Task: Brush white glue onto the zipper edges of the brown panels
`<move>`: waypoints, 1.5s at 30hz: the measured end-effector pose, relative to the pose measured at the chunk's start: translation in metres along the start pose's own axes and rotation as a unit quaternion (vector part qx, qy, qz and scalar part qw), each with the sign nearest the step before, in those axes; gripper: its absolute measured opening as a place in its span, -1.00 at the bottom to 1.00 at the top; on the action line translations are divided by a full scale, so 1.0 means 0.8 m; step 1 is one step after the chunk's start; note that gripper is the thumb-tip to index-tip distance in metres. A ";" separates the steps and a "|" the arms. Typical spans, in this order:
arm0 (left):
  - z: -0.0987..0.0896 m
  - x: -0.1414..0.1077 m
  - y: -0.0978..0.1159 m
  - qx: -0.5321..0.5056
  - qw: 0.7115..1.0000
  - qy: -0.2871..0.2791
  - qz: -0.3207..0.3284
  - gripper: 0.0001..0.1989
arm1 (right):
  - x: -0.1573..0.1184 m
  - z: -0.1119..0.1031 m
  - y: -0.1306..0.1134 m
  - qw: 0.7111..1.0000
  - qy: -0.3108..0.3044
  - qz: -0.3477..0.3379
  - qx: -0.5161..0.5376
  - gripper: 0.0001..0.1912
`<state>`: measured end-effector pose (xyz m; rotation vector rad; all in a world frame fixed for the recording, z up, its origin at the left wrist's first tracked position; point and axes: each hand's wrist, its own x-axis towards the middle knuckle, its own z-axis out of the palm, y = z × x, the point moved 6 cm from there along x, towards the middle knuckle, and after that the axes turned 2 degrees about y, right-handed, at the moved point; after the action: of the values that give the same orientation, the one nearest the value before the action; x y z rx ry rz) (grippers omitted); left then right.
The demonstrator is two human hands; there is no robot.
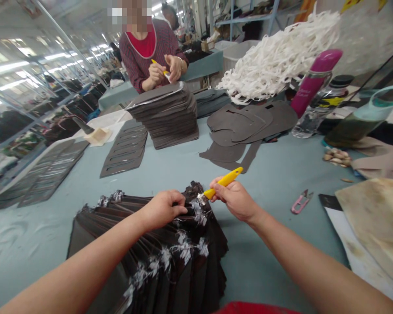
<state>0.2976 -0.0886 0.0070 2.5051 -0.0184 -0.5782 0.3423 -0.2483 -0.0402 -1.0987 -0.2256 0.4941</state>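
My right hand (pixel 234 198) grips a small brush by its yellow handle (pixel 227 181). The brush tip, coated in white, touches the edge of a black panel at the upper right of a fanned stack of dark panels (pixel 98 231). White glue-like smears (pixel 185 249) run along the edges and corners of the stack. On top of it rests my left hand (pixel 165 208), thumb and fingers closed on the edge of a black panel near the brush; part of that grip is hidden.
Pink thread snips (pixel 301 202) lie to the right. Beyond are loose grey cut pieces (pixel 245 124), a tall grey stack (pixel 173 115), slotted panels (pixel 126 146), a magenta flask (pixel 316 83) and a heap of white strips (pixel 278 61). Across the table a person (pixel 150 52) holds another yellow brush.
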 end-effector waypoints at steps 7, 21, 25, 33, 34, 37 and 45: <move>-0.006 -0.018 -0.014 -0.041 0.998 0.025 -0.048 -0.82 | -0.012 0.003 -0.047 0.997 -0.046 -0.059 -0.012 -0.74; -0.016 -0.041 -0.017 -0.126 0.985 -0.051 -0.108 -0.74 | -0.014 -0.003 -0.048 0.996 -0.006 -0.071 -0.051 -0.77; -0.012 -0.023 -0.021 0.021 0.983 -0.097 -0.155 -0.76 | -0.004 -0.004 -0.007 0.992 0.001 -0.035 -0.120 -0.78; 0.001 -0.009 -0.020 0.131 0.979 -0.104 -0.119 -0.48 | 0.006 -0.005 0.000 0.977 0.043 -0.085 -0.192 -0.80; 0.002 -0.010 -0.021 0.136 0.978 -0.102 -0.118 -0.47 | 0.004 -0.004 -0.007 0.976 0.041 -0.093 -0.192 -0.80; 0.002 -0.010 -0.025 0.153 0.980 -0.081 -0.098 -0.48 | -0.003 0.003 -0.009 0.978 0.006 -0.089 -0.188 -0.82; 0.005 -0.006 -0.032 0.162 0.985 -0.030 -0.055 -0.78 | 0.004 -0.010 0.009 0.973 0.033 -0.091 -0.210 -0.79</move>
<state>0.2888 -0.0680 -0.0075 2.8154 0.0036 -0.7489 0.3467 -0.2506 -0.0509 -1.4887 -0.3799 0.2478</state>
